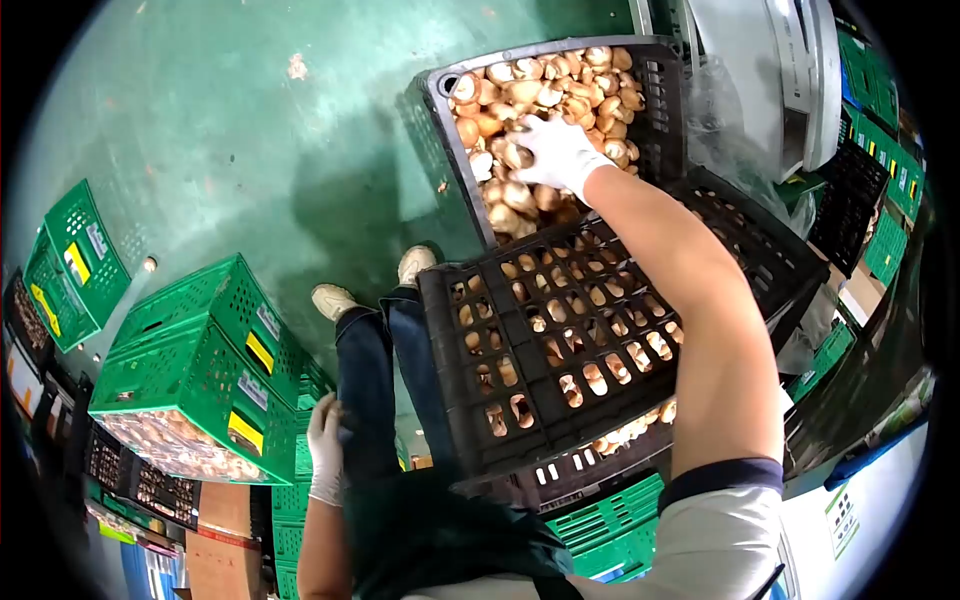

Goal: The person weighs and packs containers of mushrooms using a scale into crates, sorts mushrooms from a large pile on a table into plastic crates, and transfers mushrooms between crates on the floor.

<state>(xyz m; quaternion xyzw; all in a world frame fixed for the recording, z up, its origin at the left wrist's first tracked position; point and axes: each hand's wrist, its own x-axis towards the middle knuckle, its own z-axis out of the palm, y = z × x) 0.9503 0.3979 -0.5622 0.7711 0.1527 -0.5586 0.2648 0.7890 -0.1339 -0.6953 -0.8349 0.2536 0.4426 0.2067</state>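
My right hand point(555, 158), in a white glove, reaches into a black crate point(662, 110) of loose brown mushrooms point(590, 85). Its fingers curl around a brown mushroom point(515, 154), slightly blurred; other mushrooms lie under and around the hand. My left hand point(325, 450), also gloved, hangs low beside my leg, next to the green crates, with its fingers loosely stretched and nothing seen in them. Nearer to me, under my right forearm, a black slatted crate point(530, 375) shows mushrooms through its openings.
Stacked green crates point(215, 365) with yellow labels stand at left, mushrooms visible in one. Another green crate point(85, 255) is farther left. A pale machine point(765, 80) and clear plastic point(712, 105) adjoin the black crate at right. My shoes point(333, 300) stand on the green floor point(230, 130).
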